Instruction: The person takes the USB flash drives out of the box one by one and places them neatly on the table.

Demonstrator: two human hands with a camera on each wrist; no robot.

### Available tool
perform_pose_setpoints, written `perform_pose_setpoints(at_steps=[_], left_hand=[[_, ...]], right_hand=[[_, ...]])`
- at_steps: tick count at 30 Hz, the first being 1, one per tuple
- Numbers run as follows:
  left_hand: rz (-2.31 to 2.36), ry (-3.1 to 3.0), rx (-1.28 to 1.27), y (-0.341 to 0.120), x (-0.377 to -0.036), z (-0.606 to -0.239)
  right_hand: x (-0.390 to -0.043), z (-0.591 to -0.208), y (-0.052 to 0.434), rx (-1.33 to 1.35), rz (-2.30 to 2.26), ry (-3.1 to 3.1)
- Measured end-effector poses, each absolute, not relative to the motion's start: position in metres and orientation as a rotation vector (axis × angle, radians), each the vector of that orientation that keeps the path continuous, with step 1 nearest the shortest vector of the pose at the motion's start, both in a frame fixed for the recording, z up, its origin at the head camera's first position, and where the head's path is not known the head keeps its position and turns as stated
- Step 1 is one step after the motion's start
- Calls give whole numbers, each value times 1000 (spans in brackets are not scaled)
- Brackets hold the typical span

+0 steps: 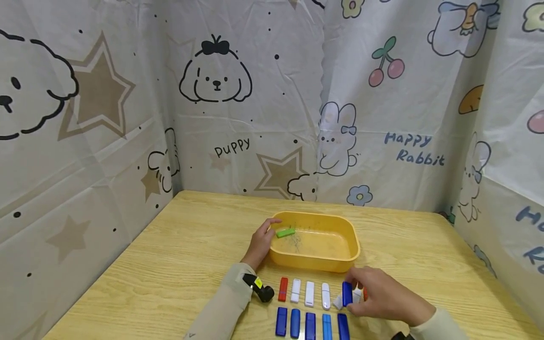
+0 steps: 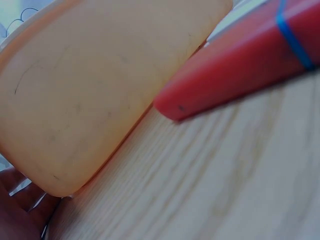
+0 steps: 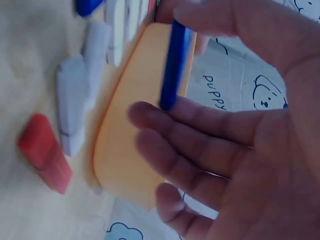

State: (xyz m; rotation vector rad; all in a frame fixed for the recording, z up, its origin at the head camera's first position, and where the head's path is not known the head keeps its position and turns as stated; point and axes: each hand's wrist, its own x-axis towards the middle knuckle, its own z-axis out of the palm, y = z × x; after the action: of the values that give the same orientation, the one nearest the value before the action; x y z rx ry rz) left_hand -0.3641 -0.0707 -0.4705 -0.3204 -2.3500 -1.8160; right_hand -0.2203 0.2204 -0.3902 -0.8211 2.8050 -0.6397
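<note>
In the head view my right hand point(image 1: 382, 293) pinches a blue USB stick point(image 1: 347, 293) upright between thumb and fingertips, above the right end of a row of sticks. The right wrist view shows the thumb on one end of this blue stick point(image 3: 175, 67) and a finger at the other, the remaining fingers loosely bent. My left hand point(image 1: 260, 243) holds the left end of a yellow plastic basin point(image 1: 314, 263), its index finger over the rim. Inside the basin lies a green stick point(image 1: 285, 233).
In front of the basin are a red stick point(image 1: 283, 289) and several white sticks point(image 1: 309, 293). Nearer the front is a row of several blue sticks point(image 1: 310, 326). Beneath my right hand lie two white sticks point(image 3: 71, 105) and a red one point(image 3: 45, 152). Printed curtains surround the wooden table point(image 1: 191, 236).
</note>
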Motion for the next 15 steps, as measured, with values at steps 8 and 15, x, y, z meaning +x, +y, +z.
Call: perform_pose_setpoints(at_steps=[8, 15], left_hand=[[-1804, -2357, -331, -72, -365, -470], [-1803, -2350, -339, -72, -366, -472]], right_hand=[[-197, -402, 222, -550, -639, 2609], [-192, -411, 225, -499, -602, 2603]])
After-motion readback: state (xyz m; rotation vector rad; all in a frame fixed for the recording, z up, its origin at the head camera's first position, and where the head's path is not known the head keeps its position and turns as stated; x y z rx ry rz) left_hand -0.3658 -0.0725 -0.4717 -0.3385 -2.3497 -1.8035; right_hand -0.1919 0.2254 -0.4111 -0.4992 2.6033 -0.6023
